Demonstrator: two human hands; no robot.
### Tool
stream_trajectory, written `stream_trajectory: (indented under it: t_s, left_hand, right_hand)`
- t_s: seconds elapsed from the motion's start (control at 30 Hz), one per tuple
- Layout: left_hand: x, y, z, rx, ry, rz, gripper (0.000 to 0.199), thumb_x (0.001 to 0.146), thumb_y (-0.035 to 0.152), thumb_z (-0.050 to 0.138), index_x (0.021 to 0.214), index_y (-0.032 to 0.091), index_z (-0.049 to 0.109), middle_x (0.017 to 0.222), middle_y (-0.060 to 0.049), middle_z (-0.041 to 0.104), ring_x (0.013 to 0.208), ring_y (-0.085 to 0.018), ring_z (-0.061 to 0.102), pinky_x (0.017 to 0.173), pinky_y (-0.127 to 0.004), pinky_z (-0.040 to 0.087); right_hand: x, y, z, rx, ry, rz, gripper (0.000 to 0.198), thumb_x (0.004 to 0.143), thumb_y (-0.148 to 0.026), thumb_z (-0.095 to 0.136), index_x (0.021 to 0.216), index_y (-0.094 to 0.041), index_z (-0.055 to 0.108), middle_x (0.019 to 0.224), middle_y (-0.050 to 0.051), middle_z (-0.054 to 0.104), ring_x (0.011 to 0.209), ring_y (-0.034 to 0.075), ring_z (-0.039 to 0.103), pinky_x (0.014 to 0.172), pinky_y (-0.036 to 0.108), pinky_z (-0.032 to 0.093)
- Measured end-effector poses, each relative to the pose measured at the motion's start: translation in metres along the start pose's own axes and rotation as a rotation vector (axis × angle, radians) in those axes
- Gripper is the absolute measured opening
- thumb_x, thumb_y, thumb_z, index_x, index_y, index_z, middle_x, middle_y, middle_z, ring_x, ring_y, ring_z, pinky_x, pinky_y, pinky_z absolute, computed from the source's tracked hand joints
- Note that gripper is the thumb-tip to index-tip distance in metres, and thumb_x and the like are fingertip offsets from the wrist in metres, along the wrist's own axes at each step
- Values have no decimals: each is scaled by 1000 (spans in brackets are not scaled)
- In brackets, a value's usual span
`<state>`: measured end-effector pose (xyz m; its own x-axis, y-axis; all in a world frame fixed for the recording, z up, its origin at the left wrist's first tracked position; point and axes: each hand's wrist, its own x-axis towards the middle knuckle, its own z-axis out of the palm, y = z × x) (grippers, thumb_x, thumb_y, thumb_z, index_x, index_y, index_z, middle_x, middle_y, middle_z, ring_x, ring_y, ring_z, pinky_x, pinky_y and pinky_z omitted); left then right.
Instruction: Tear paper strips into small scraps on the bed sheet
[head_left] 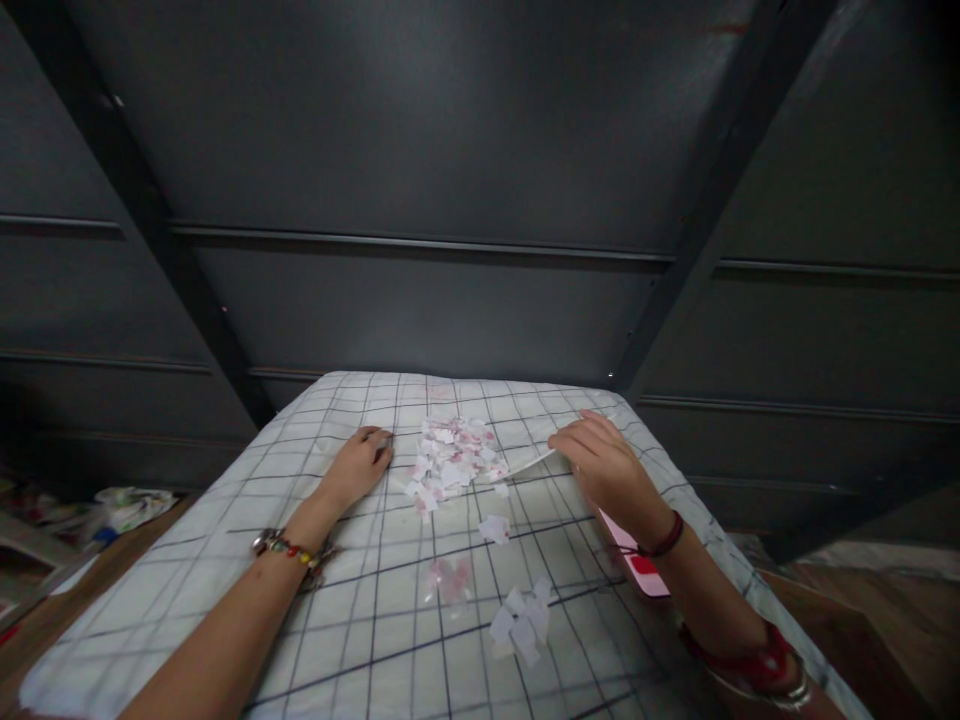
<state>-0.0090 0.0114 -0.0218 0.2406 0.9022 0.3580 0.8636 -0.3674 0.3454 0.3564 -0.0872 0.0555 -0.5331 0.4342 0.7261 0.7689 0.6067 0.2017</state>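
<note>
My right hand (596, 455) pinches a thin, pale, stick-like tool (531, 464). Its far tip reaches the right edge of a pile of small white and pinkish paper pieces (454, 455); the tool's exact kind is unclear. To the left of that pile, my left hand (364, 462) rests on the checked cloth (360, 620), fingers loosely bent and thumb apart, holding nothing. A few loose white pieces (494, 529) lie just in front of the pile. Nearer to me are a small cluster of pinkish clear pieces (448, 582) and a heap of white pieces (523, 625).
Partly under my right forearm lies a pink flat object (637, 560) with a red patch. A dark panelled wall (420, 310) rises behind the table's far edge. Low at the left, a shelf (34, 560) and a crumpled bag (135, 508) are visible.
</note>
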Motion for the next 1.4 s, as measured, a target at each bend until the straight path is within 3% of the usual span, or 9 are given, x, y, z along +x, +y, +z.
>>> stream_trajectory:
  t_s: [0.23,0.37,0.67,0.83,1.07,1.23,1.4]
  left_hand:
    - [0,0,0,1,5,1,35,87,34,44,107,17,66,115,-12,67,110,-25,59,107,-42,45]
    - [0,-1,0,1,7,0,34,86,35,45,107,18,66,114,-10,67,109,-24,60,106,-42,47]
    - [1,1,-4,3,-9,20,36,86,36,43,106,16,67,114,-12,68,109,-25,60,105,-43,47]
    - [0,1,-4,8,-7,15,38,86,36,44,108,15,67,114,-12,69,112,-25,60,106,-42,46]
    - [0,0,-3,16,-6,24,38,86,36,44,109,16,67,115,-11,69,111,-25,60,107,-43,46]
    - [1,-1,-2,4,4,33,36,85,35,45,108,17,67,113,-11,69,111,-25,59,107,-44,46]
    - [0,-1,0,-4,8,22,38,85,36,44,108,16,66,114,-11,68,111,-25,59,106,-44,46]
  right_hand:
    - [0,10,-14,-41,-28,-43,30,88,2,43,93,-17,65,83,4,67,81,18,59,99,40,45]
    - [0,12,-15,-90,23,-28,25,91,-1,44,93,-16,65,84,6,68,81,20,58,97,40,45]
    - [0,16,-18,-31,20,-61,21,91,-5,48,91,-17,65,80,6,67,79,20,57,86,35,46]
    - [-2,18,-18,-94,8,-46,26,88,0,47,91,-18,65,81,5,68,79,20,56,85,34,45]
    - [-4,19,-24,21,-49,-42,24,88,-1,47,92,-17,65,80,5,68,80,21,58,85,35,45]
    - [-2,18,-24,-71,-53,-30,27,84,2,47,90,-16,66,79,6,68,78,21,58,81,35,45]
    - [-3,19,-23,30,-56,-40,29,85,3,45,89,-16,67,79,5,68,77,19,59,81,34,47]
